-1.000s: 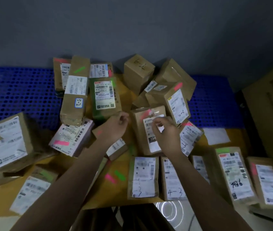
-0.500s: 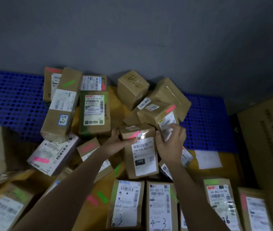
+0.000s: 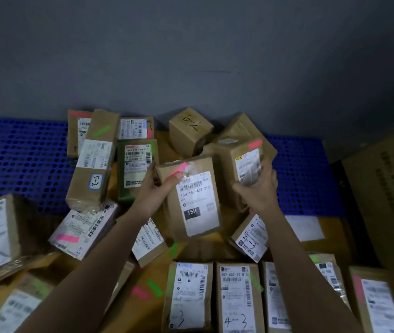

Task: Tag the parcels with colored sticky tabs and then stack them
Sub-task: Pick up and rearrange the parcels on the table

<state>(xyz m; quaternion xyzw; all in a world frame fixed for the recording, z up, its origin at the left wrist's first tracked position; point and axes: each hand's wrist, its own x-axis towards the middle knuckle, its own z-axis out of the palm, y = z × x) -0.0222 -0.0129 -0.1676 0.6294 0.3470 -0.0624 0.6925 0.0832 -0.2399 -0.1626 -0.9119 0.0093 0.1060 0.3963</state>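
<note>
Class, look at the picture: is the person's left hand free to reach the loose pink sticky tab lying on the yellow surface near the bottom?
Probably not yet. The left hand grips the brown parcel labelled 15H. The loose pink sticky tab lies uncovered beside the forearm, so the path looks open once the parcel is released.

Two hands (image 3: 157, 188) (image 3: 256, 191), about eighteen parcels (image 3: 191, 200), one blue pallet (image 3: 23, 159).

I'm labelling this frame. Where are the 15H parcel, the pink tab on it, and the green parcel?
15H parcel (image 3: 199, 203): head view, on its white label.
pink tab (image 3: 179, 168): head view, on the tab's middle.
green parcel (image 3: 122, 188): head view, on its bare left edge.
</note>
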